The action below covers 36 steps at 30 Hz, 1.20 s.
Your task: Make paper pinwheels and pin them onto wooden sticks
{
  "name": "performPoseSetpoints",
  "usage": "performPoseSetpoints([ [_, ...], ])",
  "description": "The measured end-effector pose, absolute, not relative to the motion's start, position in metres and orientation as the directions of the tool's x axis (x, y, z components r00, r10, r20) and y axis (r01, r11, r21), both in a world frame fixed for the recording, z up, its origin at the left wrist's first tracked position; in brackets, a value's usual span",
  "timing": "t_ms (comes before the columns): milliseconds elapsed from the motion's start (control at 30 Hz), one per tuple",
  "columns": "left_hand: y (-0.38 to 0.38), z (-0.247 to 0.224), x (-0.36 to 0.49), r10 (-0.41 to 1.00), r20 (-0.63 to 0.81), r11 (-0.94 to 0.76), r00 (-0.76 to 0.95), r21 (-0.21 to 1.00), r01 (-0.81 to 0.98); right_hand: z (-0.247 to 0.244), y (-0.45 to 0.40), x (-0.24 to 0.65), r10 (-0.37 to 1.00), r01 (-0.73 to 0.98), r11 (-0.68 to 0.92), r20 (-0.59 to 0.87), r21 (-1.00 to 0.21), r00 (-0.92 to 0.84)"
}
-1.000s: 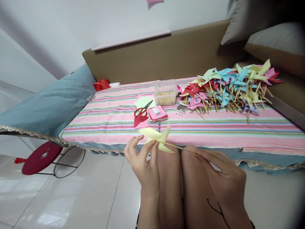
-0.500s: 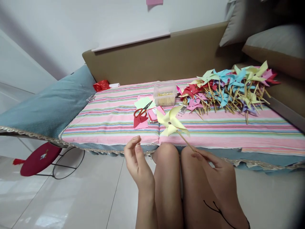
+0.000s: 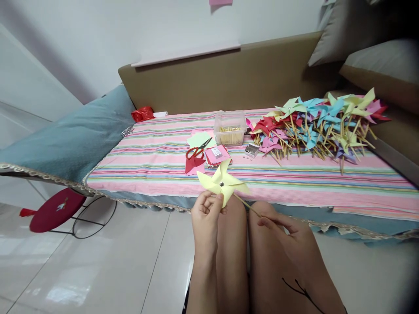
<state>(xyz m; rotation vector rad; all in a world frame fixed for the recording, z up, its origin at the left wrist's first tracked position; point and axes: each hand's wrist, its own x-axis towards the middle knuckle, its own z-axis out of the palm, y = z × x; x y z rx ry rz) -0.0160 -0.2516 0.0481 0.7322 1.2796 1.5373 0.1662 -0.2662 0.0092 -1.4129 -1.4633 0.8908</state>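
A pale yellow paper pinwheel (image 3: pixel 225 181) on a thin wooden stick is held above my knees. My right hand (image 3: pixel 286 229) pinches the lower end of the stick. With thumb and fingers, my left hand (image 3: pixel 207 209) grips the lower left blade near the dark centre pin. Just beyond the pinwheel, red-handled scissors (image 3: pixel 196 151) lie on red and pale green paper. A stack of pink and red paper squares (image 3: pixel 218 155) is beside them.
Many finished pinwheels (image 3: pixel 310 122) are heaped on the right of the striped cloth (image 3: pixel 147 161). A clear box (image 3: pixel 230 126) holds wooden sticks, with a small clear pack (image 3: pixel 252 150) nearby. A red bag (image 3: pixel 143 114) lies back left; a red stool (image 3: pixel 57 211) stands on the floor.
My left hand has moved right and closed on a blade of the pinwheel. The pinwheel has come lower and a little to the left, its stick still in my right hand.
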Motion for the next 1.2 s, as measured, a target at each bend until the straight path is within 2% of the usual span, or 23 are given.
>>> performPoseSetpoints([
  [333, -0.252, 0.04, -0.017, 0.927, -0.151, 0.053, -0.343, 0.959, -0.279, 0.005, -0.266, 0.166, 0.988, 0.366, 0.139, 0.155, -0.92, 0.016],
  [733, -0.251, 0.044, -0.014, 0.915, -0.2, 0.115, -0.352, 0.962, -0.248, 0.003, -0.265, 0.165, 0.977, 0.356, 0.165, 0.202, -0.92, 0.069],
  [1067, -0.251, 0.043, -0.018, 0.937, -0.145, 0.082, -0.319, 0.975, -0.205, 0.0, -0.263, 0.169, 0.986, 0.379, 0.044, 0.101, -0.924, 0.13],
  [1200, -0.248, 0.044, -0.02, 0.936, -0.162, 0.087, -0.313, 0.967, -0.24, -0.003, -0.262, 0.173, 0.985, 0.388, 0.054, 0.114, -0.92, 0.132],
])
